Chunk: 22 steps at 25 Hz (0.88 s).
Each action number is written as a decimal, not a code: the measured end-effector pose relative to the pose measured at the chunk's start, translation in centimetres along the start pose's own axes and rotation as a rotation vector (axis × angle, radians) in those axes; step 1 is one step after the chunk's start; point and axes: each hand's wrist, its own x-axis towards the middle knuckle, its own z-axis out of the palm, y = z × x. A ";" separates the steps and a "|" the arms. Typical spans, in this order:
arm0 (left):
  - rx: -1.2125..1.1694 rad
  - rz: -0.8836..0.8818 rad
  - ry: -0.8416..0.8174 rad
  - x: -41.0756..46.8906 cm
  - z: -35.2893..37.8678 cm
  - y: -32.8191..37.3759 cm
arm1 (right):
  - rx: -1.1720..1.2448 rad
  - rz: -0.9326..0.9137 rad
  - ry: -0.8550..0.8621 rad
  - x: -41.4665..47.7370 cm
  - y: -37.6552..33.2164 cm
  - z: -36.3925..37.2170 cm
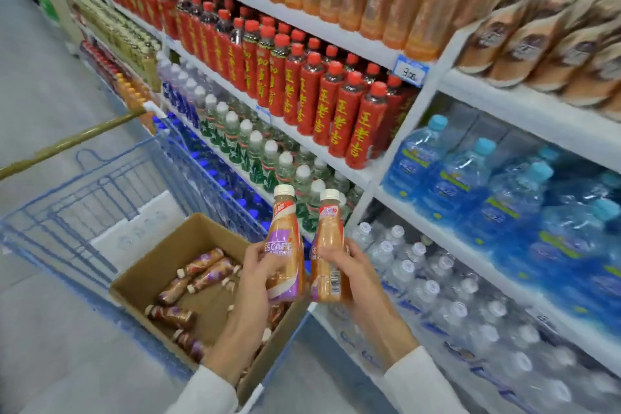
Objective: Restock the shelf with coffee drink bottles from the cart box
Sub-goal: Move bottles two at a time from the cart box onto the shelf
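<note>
Two hands hold two upright coffee bottles side by side, nearly touching. The left hand (pixel 263 267) curls around the first coffee bottle (pixel 285 239); the right hand (pixel 346 265) curls around the second coffee bottle (pixel 327 242). Below them, one open cardboard box (pixel 141 279) sits in one blue wire cart (pixel 84 191). It holds perhaps seven loose bottles (pixel 203 262) lying flat; blur prevents a sure count. The shelf (pixel 470 240) stands right.

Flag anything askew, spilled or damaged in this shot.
Only the coffee drink bottles in the cardboard box look untidy: they lie loose on their sides, pointing different ways. No spill shows. The left hand and right hand each hold one upright.
</note>
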 end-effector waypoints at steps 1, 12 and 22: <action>0.021 0.002 -0.064 -0.4 2.7 -0.2 | 0.007 -0.047 0.044 -1.6 -1.2 -2.3; 0.106 -0.028 -0.540 -10.8 30.6 -8.0 | 0.110 -0.381 0.446 -20.7 -10.2 -27.3; 0.120 0.081 -0.908 -16.0 50.8 -10.9 | 0.081 -0.639 0.680 -29.5 -19.0 -41.7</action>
